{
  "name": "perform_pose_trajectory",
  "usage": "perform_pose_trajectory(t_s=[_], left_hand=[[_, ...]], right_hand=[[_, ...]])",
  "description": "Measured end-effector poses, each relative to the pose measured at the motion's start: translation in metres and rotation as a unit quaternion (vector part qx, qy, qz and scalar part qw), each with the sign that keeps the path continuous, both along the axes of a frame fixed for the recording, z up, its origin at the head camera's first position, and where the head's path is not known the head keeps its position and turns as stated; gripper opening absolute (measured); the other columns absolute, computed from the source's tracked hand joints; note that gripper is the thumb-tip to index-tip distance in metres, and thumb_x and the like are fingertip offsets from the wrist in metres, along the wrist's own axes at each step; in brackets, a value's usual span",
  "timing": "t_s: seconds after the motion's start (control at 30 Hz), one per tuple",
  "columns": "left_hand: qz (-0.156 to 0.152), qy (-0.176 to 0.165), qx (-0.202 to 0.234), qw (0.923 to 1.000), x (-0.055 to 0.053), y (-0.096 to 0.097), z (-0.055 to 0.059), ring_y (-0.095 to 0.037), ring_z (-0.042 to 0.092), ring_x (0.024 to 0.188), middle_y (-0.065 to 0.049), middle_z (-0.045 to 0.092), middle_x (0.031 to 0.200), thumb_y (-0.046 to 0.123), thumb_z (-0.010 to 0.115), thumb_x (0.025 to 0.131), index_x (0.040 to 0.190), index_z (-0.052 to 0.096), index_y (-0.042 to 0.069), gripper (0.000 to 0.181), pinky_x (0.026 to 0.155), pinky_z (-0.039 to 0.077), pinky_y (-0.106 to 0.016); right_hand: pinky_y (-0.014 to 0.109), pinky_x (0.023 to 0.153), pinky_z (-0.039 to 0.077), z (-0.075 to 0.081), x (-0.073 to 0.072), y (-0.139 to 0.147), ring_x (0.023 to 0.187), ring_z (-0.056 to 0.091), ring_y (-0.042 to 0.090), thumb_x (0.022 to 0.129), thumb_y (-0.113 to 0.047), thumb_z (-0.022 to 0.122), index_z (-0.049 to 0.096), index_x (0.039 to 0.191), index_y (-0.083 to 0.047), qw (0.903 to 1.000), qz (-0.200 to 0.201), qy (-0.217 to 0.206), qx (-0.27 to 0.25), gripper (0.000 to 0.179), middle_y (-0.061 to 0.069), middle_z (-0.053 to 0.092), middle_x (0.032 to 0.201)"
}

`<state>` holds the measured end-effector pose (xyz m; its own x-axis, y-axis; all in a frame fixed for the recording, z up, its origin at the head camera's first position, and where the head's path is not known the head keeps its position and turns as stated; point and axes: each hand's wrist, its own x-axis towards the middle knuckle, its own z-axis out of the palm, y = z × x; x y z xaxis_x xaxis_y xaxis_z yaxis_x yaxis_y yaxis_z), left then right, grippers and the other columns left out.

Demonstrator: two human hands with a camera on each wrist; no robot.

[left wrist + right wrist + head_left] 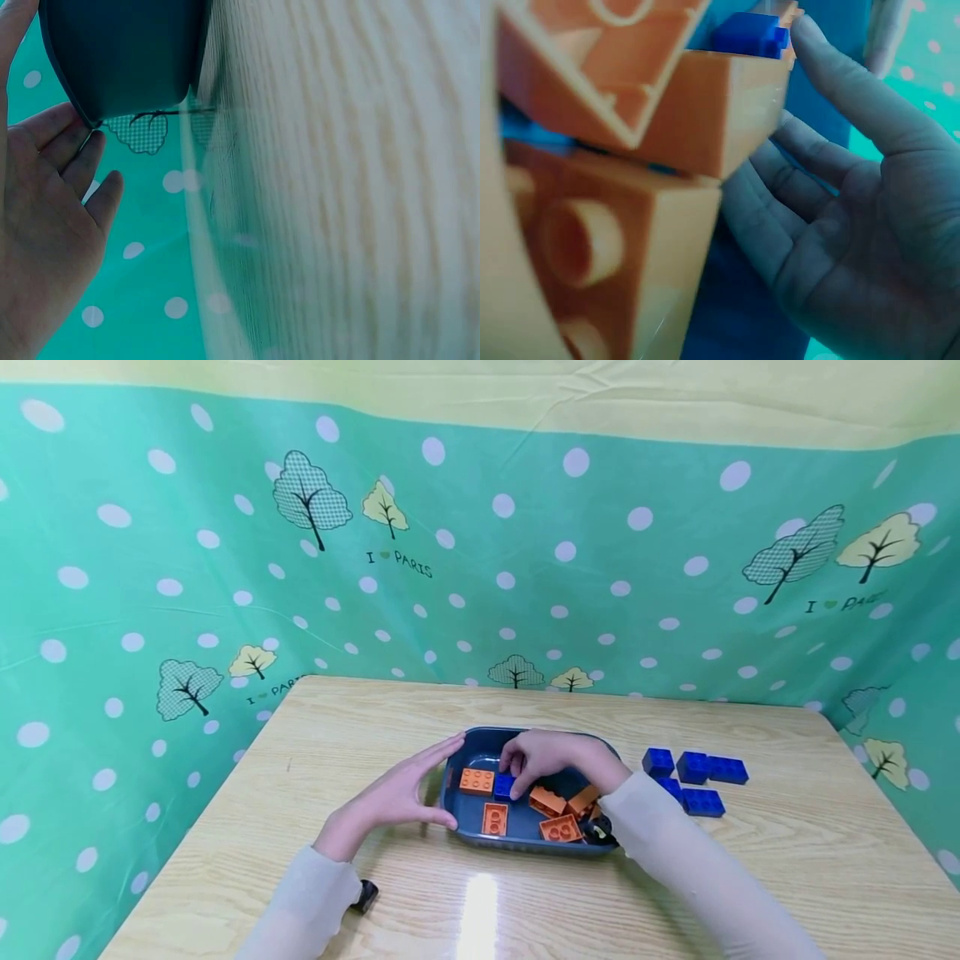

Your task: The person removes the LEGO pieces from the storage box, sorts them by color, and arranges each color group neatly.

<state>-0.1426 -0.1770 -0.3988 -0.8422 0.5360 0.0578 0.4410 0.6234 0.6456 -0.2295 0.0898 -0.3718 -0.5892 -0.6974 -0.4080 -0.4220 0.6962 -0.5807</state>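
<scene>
A dark blue-grey tray (525, 845) stands on the table with several orange bricks in it, among them a studded orange brick (476, 782) and an upturned orange brick (494, 819). My left hand (393, 789) spans the tray's left end, its fairly straight fingers touching the rim in the left wrist view. Inside the tray, my right hand (543, 756) pinches a blue brick (503, 787) beside the studded orange one. Seen from the right wrist, the thumb reaches towards that brick, while large orange bricks (682, 112) partly hide the fingers.
Several blue bricks (703, 802) lie on the wooden table (795, 860) right of the tray. A small black object (365, 897) shows beside the left sleeve. Another black object (597, 828) is by the right wrist. A green dotted cloth (510, 635) hangs behind the table.
</scene>
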Motion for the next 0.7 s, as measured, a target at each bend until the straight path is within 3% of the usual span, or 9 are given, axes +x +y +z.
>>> perform_pose_trajectory(t_s=[0.17,0.37,0.7], left_hand=[[-0.001,0.004,-0.003,1.0000,-0.0002,-0.0005,-0.0003,-0.032,0.024,0.153,0.001,0.021,0.168,0.044,0.088,0.070,0.160,0.025,0.021,0.112,0.119,0.029,-0.060],[-0.003,0.005,-0.004,1.0000,0.0003,-0.0006,0.0007,-0.032,0.024,0.153,0.000,0.021,0.168,0.044,0.088,0.070,0.160,0.024,0.021,0.112,0.120,0.029,-0.060],[-0.002,0.005,-0.003,1.0000,0.0005,0.0003,-0.0005,-0.032,0.024,0.153,0.001,0.021,0.168,0.044,0.088,0.071,0.160,0.025,0.020,0.112,0.119,0.029,-0.060]], right_hand=[[0.026,0.075,0.047,-0.0010,0.0034,-0.0047,0.085,0.055,0.014,0.077,-0.026,0.088,0.064,0.110,-0.019,0.9995,0.016,0.005,0.026,0.042,-0.002,0.061,0.095],[0.026,0.073,0.046,-0.0029,0.0038,-0.0073,0.085,0.055,0.014,0.080,-0.024,0.085,0.062,0.107,-0.025,0.9981,0.034,0.024,0.046,0.036,-0.003,0.060,0.095],[0.027,0.078,0.051,0.0001,0.0013,-0.0013,0.088,0.057,0.013,0.083,-0.017,0.082,0.066,0.107,-0.022,0.9990,0.044,0.009,0.002,0.029,-0.003,0.063,0.098]])
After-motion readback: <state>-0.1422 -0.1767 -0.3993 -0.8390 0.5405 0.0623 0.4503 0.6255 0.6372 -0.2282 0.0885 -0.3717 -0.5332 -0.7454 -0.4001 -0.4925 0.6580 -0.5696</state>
